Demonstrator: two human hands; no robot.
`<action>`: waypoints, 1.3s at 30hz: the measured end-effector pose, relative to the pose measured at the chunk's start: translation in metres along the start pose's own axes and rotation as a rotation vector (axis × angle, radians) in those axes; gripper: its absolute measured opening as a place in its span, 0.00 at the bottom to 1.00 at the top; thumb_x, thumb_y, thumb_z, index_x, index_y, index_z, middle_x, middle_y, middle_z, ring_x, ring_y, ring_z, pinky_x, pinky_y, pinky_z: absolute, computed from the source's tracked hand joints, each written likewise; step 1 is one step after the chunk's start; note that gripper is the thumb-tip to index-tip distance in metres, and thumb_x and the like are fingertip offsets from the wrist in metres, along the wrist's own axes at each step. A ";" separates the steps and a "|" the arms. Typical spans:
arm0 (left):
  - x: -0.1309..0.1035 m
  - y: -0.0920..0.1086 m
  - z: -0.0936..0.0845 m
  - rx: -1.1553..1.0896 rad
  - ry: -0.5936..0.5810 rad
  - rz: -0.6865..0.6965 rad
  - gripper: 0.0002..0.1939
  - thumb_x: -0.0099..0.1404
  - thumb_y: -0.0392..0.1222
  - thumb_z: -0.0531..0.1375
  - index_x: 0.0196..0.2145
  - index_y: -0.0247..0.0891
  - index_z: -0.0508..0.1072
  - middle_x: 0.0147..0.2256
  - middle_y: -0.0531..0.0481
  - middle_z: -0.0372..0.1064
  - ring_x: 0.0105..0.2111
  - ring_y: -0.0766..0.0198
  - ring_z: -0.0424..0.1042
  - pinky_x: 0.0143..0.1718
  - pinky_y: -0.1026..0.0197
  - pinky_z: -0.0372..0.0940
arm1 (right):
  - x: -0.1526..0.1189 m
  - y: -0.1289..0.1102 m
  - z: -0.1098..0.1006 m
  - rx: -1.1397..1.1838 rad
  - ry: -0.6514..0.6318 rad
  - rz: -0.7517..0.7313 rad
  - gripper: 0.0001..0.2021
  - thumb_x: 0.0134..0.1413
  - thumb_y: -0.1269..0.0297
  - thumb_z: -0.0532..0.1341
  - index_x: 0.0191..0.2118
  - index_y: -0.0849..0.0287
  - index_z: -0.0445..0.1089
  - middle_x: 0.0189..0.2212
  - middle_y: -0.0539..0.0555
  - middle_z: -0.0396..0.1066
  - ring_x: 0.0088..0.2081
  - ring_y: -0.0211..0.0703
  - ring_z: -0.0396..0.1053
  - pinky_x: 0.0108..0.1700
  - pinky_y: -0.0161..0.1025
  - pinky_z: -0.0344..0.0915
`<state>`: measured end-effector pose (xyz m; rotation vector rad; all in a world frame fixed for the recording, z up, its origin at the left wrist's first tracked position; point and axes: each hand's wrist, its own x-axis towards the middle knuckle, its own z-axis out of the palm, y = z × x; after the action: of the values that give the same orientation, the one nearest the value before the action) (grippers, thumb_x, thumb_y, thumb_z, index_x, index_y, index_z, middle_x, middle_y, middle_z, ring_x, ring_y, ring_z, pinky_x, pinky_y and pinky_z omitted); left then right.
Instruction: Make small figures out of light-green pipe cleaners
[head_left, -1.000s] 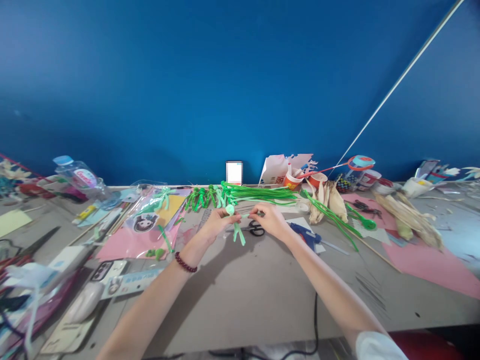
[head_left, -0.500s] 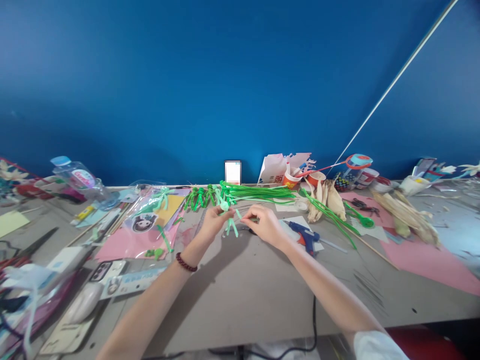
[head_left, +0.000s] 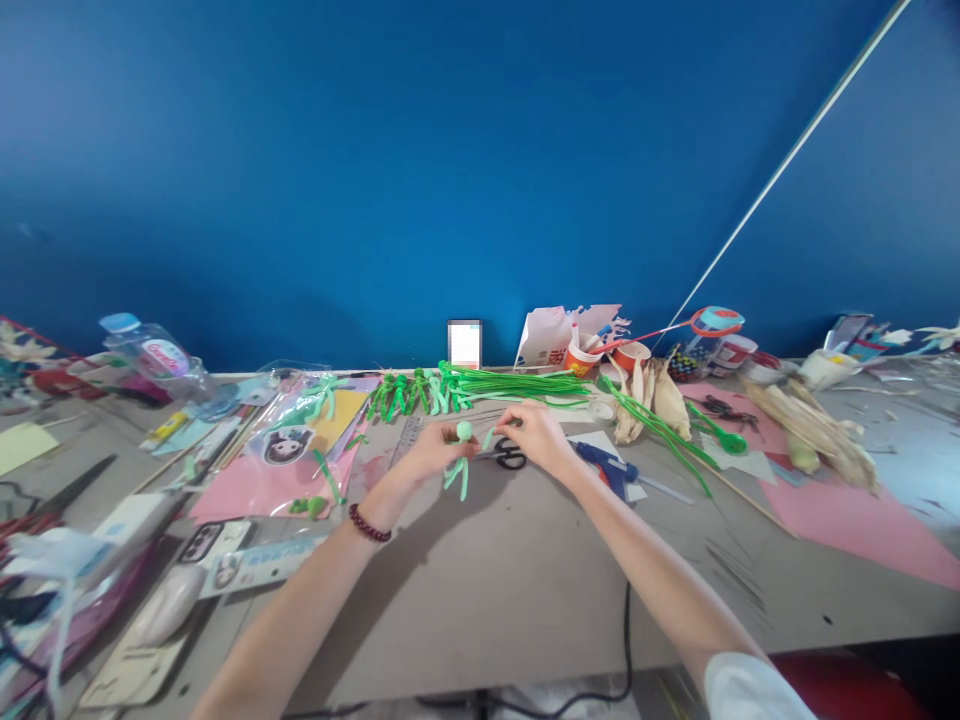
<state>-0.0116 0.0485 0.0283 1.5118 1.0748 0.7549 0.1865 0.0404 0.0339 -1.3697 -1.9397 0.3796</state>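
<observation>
- Middle: left hand (head_left: 436, 450) pinches the green doll (head_left: 464, 432).
- Right hand (head_left: 534, 436) fingers nearly close by its arm (head_left: 488, 438); can't tell if holding.
- Doll has dropped lower, so it's likely being turned.

The figure (head_left: 463, 431) is pale mint, the bundled stems (head_left: 525, 385) a brighter grass green. Behind runs a deep blue wall (head_left: 360, 180); the desk (head_left: 480, 600) is dull grey. The glue gun (head_left: 616, 470) is blue (with a touch of orange), the scissors (head_left: 511, 454) black, the husks (head_left: 675, 408) cream. Pink colours the right-hand paper (head_left: 847, 520), dark red the bracelet (head_left: 369, 524), light blue the bottle cap (head_left: 120, 322), and white the sleeve (head_left: 750, 688).
</observation>
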 end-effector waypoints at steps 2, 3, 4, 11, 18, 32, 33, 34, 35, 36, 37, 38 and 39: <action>0.002 -0.004 0.002 0.094 0.068 0.058 0.05 0.49 0.40 0.63 0.22 0.36 0.76 0.22 0.52 0.72 0.25 0.63 0.68 0.29 0.63 0.60 | -0.001 -0.005 -0.001 -0.086 0.026 -0.026 0.03 0.47 0.68 0.66 0.25 0.56 0.73 0.24 0.52 0.69 0.33 0.44 0.65 0.40 0.39 0.59; 0.003 -0.006 0.004 0.131 0.113 0.082 0.05 0.49 0.40 0.62 0.22 0.36 0.76 0.22 0.52 0.72 0.25 0.63 0.67 0.28 0.63 0.59 | -0.002 -0.007 -0.001 -0.115 0.036 -0.036 0.03 0.47 0.68 0.67 0.25 0.57 0.73 0.25 0.52 0.69 0.33 0.45 0.65 0.40 0.40 0.58; 0.005 -0.008 0.005 0.146 0.165 0.101 0.05 0.49 0.39 0.62 0.23 0.36 0.76 0.22 0.52 0.72 0.25 0.62 0.68 0.28 0.63 0.59 | -0.004 -0.010 -0.001 -0.133 0.044 -0.043 0.03 0.47 0.67 0.67 0.26 0.57 0.73 0.25 0.52 0.68 0.33 0.45 0.65 0.40 0.40 0.58; 0.006 -0.004 0.000 -0.189 0.335 0.002 0.09 0.46 0.44 0.66 0.22 0.34 0.75 0.22 0.49 0.71 0.26 0.62 0.68 0.29 0.63 0.60 | -0.012 -0.022 0.001 -0.081 0.058 -0.073 0.05 0.50 0.63 0.65 0.26 0.55 0.73 0.24 0.51 0.67 0.31 0.44 0.64 0.35 0.37 0.59; 0.001 0.011 -0.001 -0.573 0.110 -0.062 0.10 0.45 0.43 0.69 0.21 0.34 0.74 0.24 0.48 0.71 0.27 0.64 0.68 0.30 0.63 0.61 | -0.006 -0.015 0.001 0.035 0.021 -0.030 0.05 0.51 0.66 0.64 0.26 0.57 0.72 0.25 0.51 0.71 0.30 0.42 0.67 0.35 0.36 0.60; -0.004 0.012 0.004 -0.110 0.167 0.037 0.06 0.46 0.41 0.65 0.22 0.36 0.75 0.21 0.51 0.70 0.25 0.62 0.68 0.31 0.61 0.62 | -0.006 -0.022 -0.023 -0.168 0.093 -0.209 0.07 0.56 0.65 0.60 0.28 0.55 0.73 0.30 0.53 0.75 0.34 0.45 0.69 0.41 0.41 0.56; -0.004 0.012 0.004 -0.098 0.217 0.045 0.06 0.46 0.41 0.65 0.22 0.36 0.75 0.21 0.51 0.70 0.25 0.62 0.68 0.31 0.61 0.61 | -0.008 -0.025 -0.021 -0.184 0.090 -0.213 0.07 0.57 0.65 0.59 0.29 0.55 0.73 0.30 0.53 0.75 0.34 0.45 0.69 0.41 0.41 0.56; -0.003 0.012 0.005 -0.091 0.266 0.053 0.06 0.46 0.41 0.65 0.21 0.36 0.75 0.21 0.51 0.70 0.25 0.62 0.68 0.30 0.62 0.60 | -0.010 -0.028 -0.019 -0.200 0.086 -0.215 0.07 0.57 0.65 0.59 0.29 0.55 0.73 0.30 0.53 0.75 0.34 0.45 0.68 0.41 0.41 0.56; -0.003 0.011 0.005 -0.088 0.312 0.061 0.07 0.46 0.42 0.65 0.22 0.36 0.75 0.21 0.51 0.70 0.25 0.62 0.68 0.30 0.62 0.60 | -0.013 -0.030 -0.016 -0.216 0.083 -0.216 0.07 0.57 0.65 0.59 0.30 0.55 0.73 0.30 0.53 0.75 0.34 0.45 0.68 0.41 0.41 0.56; -0.002 0.011 0.005 -0.087 0.358 0.070 0.07 0.46 0.43 0.65 0.23 0.36 0.75 0.22 0.51 0.70 0.25 0.62 0.67 0.30 0.62 0.59 | -0.015 -0.033 -0.013 -0.229 0.081 -0.214 0.07 0.57 0.66 0.59 0.30 0.55 0.73 0.31 0.53 0.75 0.34 0.45 0.68 0.40 0.41 0.56; -0.002 0.011 0.005 -0.089 0.398 0.080 0.08 0.46 0.43 0.65 0.24 0.36 0.76 0.22 0.51 0.70 0.25 0.62 0.67 0.29 0.62 0.59 | -0.017 -0.035 -0.010 -0.240 0.080 -0.209 0.07 0.57 0.66 0.59 0.30 0.55 0.72 0.31 0.53 0.75 0.34 0.45 0.68 0.40 0.40 0.56; -0.002 0.011 0.005 -0.101 0.428 0.093 0.08 0.46 0.43 0.65 0.24 0.36 0.76 0.22 0.51 0.70 0.26 0.62 0.67 0.30 0.62 0.58 | -0.018 -0.036 -0.006 -0.243 0.081 -0.198 0.07 0.57 0.66 0.59 0.30 0.54 0.72 0.31 0.52 0.75 0.34 0.45 0.68 0.39 0.40 0.57; -0.002 0.011 0.005 -0.123 0.445 0.104 0.09 0.47 0.43 0.66 0.25 0.36 0.76 0.23 0.51 0.71 0.26 0.62 0.67 0.30 0.62 0.58 | -0.020 -0.037 -0.003 -0.240 0.083 -0.186 0.06 0.57 0.67 0.59 0.30 0.54 0.72 0.31 0.52 0.75 0.34 0.45 0.68 0.38 0.39 0.57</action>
<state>-0.0058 0.0450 0.0376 1.3330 1.2528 1.2481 0.1661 0.0073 0.0506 -1.3142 -2.0722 0.0010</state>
